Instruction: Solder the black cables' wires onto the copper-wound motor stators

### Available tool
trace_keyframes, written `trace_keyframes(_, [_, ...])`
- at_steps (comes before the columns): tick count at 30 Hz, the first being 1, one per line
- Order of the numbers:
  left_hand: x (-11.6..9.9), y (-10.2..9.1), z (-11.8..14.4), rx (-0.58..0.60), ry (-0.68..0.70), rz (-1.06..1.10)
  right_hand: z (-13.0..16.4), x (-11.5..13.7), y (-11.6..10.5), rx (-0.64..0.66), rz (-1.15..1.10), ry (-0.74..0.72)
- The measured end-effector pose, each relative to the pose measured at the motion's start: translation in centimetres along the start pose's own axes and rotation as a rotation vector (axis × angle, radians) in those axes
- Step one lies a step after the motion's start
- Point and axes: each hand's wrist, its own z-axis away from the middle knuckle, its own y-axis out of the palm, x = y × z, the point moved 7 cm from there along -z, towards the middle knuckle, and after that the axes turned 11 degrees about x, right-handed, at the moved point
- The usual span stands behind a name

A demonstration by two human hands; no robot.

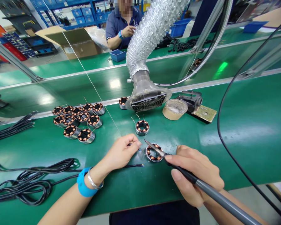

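Note:
A soldering iron [185,170] is gripped in my right hand [196,175], its tip pointing up and left over a copper-wound motor stator [150,156]. Just left of that stator, my left hand [123,151] pinches the end of a dark cable with thin wire ends near the fingertips; the hand covers most of it. Another black cable end [134,165] with bared wires lies below the fingers. A second stator [142,128], its wire leads sticking up, stands behind the first one. The iron's tip is close to my left fingertips; whether they touch I cannot tell.
Several stators [71,132] are grouped at the left. Coiled black cables [37,181] lie at front left. A fume extractor hood [148,97] hangs low behind the work, beside a round tan block [174,109] and an iron stand [193,100]. Across the bench sits a person [124,28].

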Motion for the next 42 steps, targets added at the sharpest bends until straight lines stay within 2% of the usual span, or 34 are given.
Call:
trace_keyframes(16, [-0.1, 0.1, 0.1, 0.016, -0.005, 0.026, 0.1, -0.1, 0.1, -0.014, 0.022, -0.007])
trace_keyframes(24, [-0.4, 0.6, 0.4, 0.062, 0.018, 0.005, 0.0, -1.2, 0.5, -0.017, 0.015, -0.008])
trace_keyframes(28, [-0.6, 1.1, 0.8, 0.136, 0.035, 0.003, -0.7, -2.3, 2.2, 0.088, 0.023, 0.091])
trace_keyframes(31, [-0.6, 1.4, 1.1, 0.172, 0.031, -0.020, -1.3, -2.1, 3.6, 0.208, 0.058, 0.051])
trace_keyframes(34, [-1.1, 1.6, 1.4, 0.194, 0.023, -0.047, -1.4, -1.7, 3.9, 0.233, 0.075, -0.016])
trace_keyframes(36, [-1.8, 1.5, 1.7, 0.184, 0.020, -0.108, -1.3, -1.6, 3.6, 0.203, 0.073, -0.035])
trace_keyframes(39, [-2.8, 1.0, 2.1, 0.111, 0.017, -0.248, -0.9, -1.8, 3.2, 0.164, 0.037, -0.021])
trace_keyframes(42, [-2.7, 0.9, 2.2, 0.074, -0.001, -0.244, -0.7, -1.9, 3.3, 0.177, 0.011, -0.002])
